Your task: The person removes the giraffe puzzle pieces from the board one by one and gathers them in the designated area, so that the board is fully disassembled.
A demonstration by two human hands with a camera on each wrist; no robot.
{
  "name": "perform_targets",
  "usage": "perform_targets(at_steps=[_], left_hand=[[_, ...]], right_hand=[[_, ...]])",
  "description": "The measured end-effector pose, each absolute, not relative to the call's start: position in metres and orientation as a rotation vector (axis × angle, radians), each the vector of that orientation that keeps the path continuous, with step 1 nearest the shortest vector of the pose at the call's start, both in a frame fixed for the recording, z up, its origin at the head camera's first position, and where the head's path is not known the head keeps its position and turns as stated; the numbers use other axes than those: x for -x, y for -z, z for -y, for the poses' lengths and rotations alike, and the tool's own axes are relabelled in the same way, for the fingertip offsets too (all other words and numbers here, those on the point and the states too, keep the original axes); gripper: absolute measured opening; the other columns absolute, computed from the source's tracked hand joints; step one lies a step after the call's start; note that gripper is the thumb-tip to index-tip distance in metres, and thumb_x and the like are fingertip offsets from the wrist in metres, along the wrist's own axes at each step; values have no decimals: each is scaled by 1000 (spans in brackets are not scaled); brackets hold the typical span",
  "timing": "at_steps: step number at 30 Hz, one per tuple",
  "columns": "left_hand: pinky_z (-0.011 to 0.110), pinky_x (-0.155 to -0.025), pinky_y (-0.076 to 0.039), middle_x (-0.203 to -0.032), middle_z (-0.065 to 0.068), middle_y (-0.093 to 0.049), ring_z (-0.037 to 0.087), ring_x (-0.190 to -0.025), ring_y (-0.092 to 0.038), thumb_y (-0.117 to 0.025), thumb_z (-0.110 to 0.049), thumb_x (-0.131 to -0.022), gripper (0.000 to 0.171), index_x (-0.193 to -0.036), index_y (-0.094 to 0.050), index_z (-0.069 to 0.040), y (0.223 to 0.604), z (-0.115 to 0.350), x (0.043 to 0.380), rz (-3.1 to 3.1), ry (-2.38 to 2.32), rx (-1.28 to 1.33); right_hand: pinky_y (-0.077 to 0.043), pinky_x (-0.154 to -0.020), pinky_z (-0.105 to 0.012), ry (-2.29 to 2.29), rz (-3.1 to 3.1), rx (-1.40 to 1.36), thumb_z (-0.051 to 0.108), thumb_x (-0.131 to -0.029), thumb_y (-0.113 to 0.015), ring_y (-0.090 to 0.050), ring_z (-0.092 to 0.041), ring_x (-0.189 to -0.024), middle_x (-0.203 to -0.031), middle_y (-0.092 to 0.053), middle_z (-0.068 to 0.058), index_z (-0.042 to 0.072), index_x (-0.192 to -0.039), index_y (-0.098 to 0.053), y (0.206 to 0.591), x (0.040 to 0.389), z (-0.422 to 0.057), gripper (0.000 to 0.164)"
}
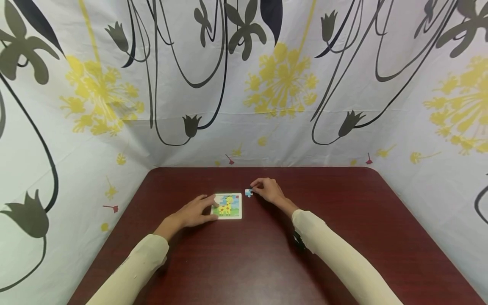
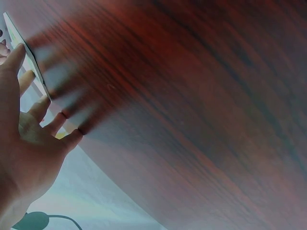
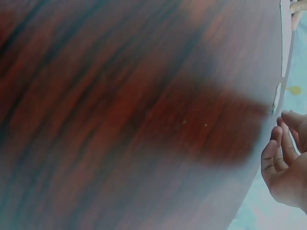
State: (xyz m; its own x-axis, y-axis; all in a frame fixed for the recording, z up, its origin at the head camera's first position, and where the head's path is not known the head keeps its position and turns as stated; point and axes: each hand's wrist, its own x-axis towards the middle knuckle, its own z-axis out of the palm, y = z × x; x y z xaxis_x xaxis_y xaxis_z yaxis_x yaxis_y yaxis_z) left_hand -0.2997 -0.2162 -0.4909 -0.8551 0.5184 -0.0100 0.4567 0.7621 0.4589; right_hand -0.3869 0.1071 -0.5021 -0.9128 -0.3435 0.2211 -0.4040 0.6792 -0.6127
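A small framed giraffe puzzle (image 1: 234, 212) lies on the table, its picture showing a yellow giraffe on green and blue. My left hand (image 1: 196, 211) rests at its left side with fingers spread, some tips over the board and the thumb by the near left corner. In the left wrist view the left hand (image 2: 36, 139) has its fingers extended to the board's edge. Just right of the board is a light blue jigsaw piece (image 1: 248, 192). My right hand (image 1: 269, 190) pinches its right edge between thumb and fingers. In the right wrist view the right hand (image 3: 288, 167) has curled fingers beside the piece (image 3: 276, 99).
The dark red-brown wooden table (image 1: 244, 258) has rounded far corners. A white cloth (image 1: 236, 97) with grey and yellow flowers hangs behind the table and along both sides. Something dark (image 1: 299, 240) shows under the right sleeve.
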Motion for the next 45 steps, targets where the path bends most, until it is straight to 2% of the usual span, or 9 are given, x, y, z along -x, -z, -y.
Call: perform_targets(at_steps=[11, 21, 27, 34, 45], left_hand=[[66, -114, -31, -167, 10, -34, 42, -154, -26, -70, -46, -99, 46, -137, -65, -21, 489, 215, 298, -2830, -669, -765], [67, -114, -32, -167, 9, -33, 40, -154, -25, -68, -49, -99, 46, -138, -64, -23, 490, 214, 300, -2813, -668, -729], [67, -113, -32, -167, 9, -33, 41, -154, -26, -68, -50, -99, 47, -137, -63, -24, 490, 214, 301, -2815, -653, -726], [66, -113, -33, -166, 9, -36, 40, -154, -27, -68, -50, -99, 47, -138, -63, -24, 491, 214, 303, -2826, -639, -722], [68, -114, -30, -167, 8, -34, 40, -155, -23, -67, -50, -100, 48, -140, -62, -24, 492, 214, 303, -2809, -643, -720]], right_hand=[[-57, -71, -31, -1093, 2806, -729, 15, -100, -72, -73, -16, -83, -101, -77, -5, 9, -113, -78, 493, 377, -82, 16], [-56, -77, -34, -1112, 2819, -861, 16, -99, -73, -71, -16, -88, -101, -77, -2, 8, -114, -78, 489, 369, -62, 17], [-57, -83, -35, -1086, 2830, -901, 17, -100, -73, -71, -16, -94, -105, -77, -3, 9, -115, -79, 492, 367, -54, 18], [-58, -84, -34, -1083, 2825, -958, 17, -99, -73, -73, -18, -97, -107, -77, -5, 9, -115, -78, 495, 367, -44, 19], [-54, -72, -28, -1054, 2851, -1014, 18, -98, -75, -66, -8, -78, -94, -74, 1, 12, -118, -77, 495, 368, -32, 21]])
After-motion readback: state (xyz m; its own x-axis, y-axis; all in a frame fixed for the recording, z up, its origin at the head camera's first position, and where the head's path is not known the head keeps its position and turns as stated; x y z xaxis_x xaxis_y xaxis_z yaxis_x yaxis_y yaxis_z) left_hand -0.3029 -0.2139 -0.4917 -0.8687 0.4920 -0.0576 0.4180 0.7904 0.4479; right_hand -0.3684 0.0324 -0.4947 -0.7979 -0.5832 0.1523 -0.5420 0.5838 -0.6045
